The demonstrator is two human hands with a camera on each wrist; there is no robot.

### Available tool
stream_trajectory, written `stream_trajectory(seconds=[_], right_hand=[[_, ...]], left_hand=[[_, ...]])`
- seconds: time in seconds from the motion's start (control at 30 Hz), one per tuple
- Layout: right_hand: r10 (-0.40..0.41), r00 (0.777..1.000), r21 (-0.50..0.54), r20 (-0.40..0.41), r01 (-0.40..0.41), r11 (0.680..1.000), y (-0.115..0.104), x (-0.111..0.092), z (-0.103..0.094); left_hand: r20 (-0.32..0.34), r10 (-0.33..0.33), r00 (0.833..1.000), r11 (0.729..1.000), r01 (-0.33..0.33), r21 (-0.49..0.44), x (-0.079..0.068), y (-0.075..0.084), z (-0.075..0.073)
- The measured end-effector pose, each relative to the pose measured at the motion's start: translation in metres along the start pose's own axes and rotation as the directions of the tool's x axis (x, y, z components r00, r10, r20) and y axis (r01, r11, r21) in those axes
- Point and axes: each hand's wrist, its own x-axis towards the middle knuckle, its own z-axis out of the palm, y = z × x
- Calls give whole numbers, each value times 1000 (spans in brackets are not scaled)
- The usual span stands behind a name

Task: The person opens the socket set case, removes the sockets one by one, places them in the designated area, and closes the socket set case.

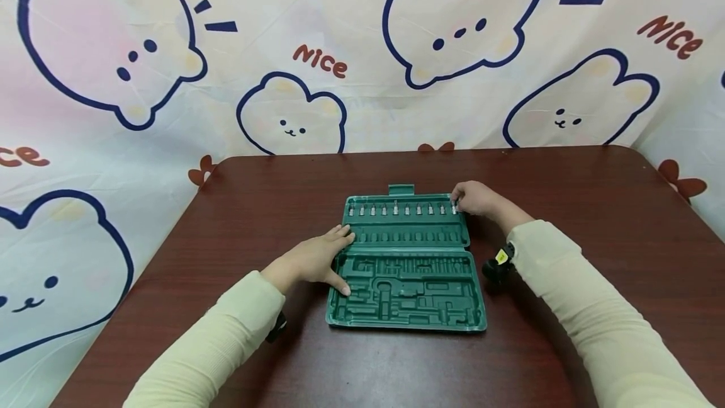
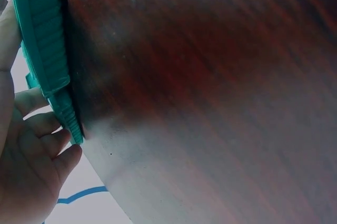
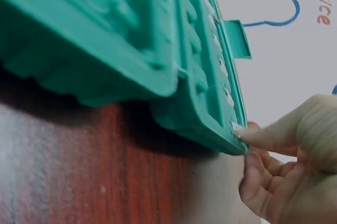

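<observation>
An open green plastic tool case (image 1: 408, 327) lies flat on the table. Along the top row of its far half sit several small silver bit sockets (image 1: 396, 208). My left hand (image 1: 317, 257) rests on the case's left edge, fingers spread, the thumb on the near half. In the left wrist view its fingers (image 2: 39, 124) lie along the case's side. At the far right corner my right hand (image 1: 477, 198) has thumb and fingers at the last bit socket (image 3: 236, 127). From the right wrist, the thumb is on that socket and the other fingers curl beside the case's edge.
The near half of the case has moulded recesses (image 1: 410, 294) with no tools in them. A green latch flap (image 1: 401, 189) sticks out at the far edge. Under everything is a dark red-brown wooden table (image 1: 272, 200), with a printed cloth (image 1: 374, 112) behind it.
</observation>
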Motion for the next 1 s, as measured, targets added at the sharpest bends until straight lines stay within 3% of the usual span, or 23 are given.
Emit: stream_trajectory(seconds=[0.1,0.27,0.43,1.0], right_hand=[[14,1000,77,-18,-13,997,3,0,1],[-1,998,115,-57,7,993,3,-2,3],[-10,999,164,-47,18,986,-1,-5,2],[-19,988,235,-152,55,970,10,-12,11]], left_hand=[[1,-3,1000,1000,3,8,1,0,0],[5,1,1000,1000,-1,-1,2,0,2],[5,-5,1000,1000,5,-9,2,-1,2],[10,-6,1000,999,6,-45,2,-3,3]])
